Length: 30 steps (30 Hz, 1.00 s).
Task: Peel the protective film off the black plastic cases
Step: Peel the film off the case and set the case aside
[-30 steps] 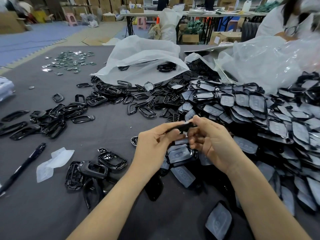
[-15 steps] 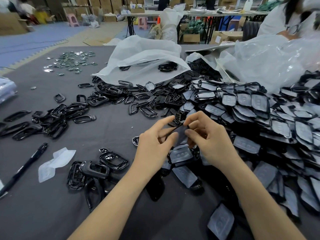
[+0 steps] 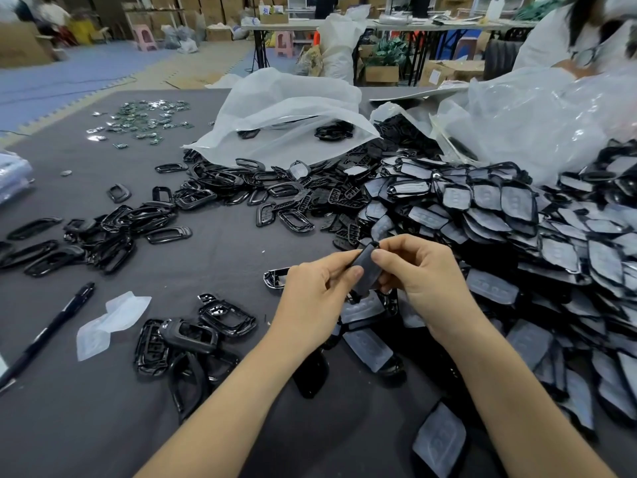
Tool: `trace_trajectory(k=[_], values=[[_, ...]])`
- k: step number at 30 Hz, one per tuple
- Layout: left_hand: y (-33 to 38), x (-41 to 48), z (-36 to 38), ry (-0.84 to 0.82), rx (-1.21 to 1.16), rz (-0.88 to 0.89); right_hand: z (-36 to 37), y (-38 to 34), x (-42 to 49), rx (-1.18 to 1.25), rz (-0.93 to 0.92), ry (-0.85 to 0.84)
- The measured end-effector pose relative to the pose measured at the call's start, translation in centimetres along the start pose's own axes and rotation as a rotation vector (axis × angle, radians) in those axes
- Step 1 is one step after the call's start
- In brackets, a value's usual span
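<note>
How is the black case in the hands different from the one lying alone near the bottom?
The held case is lifted, tilted, pinched by the left hand and right hand; the bottom case lies flat, untouched. The bottom case shows pale film; the held case looks darker. Both are black plastic.

One black plastic case point(image 3: 366, 270) held above a heap of film-covered cases point(image 3: 517, 232).
The black plastic case is small and oblong, tilted with one end upward, and pinched at its edges between the left hand point(image 3: 317, 291) and the right hand point(image 3: 424, 281); its visible face is matt grey. The heap spreads to the right as overlapping cases, each under a cloudy greyish film. Left of the hands lies a cluster of glossy bare cases point(image 3: 193, 336), and beside it a loose, creased piece of translucent white film point(image 3: 113, 319).
</note>
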<state>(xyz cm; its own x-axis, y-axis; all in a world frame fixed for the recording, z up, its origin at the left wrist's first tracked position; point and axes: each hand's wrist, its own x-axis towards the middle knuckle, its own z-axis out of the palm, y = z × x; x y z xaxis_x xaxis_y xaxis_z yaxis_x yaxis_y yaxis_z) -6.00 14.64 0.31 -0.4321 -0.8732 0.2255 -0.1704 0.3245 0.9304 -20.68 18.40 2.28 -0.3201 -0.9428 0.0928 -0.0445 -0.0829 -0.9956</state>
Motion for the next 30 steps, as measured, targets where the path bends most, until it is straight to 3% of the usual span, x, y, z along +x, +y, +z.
trace_trajectory(k=[30], values=[[0.09, 0.20, 0.56, 0.012, -0.086, -0.069, -0.34, 0.00, 0.17, 0.027, 0.015, -0.036]])
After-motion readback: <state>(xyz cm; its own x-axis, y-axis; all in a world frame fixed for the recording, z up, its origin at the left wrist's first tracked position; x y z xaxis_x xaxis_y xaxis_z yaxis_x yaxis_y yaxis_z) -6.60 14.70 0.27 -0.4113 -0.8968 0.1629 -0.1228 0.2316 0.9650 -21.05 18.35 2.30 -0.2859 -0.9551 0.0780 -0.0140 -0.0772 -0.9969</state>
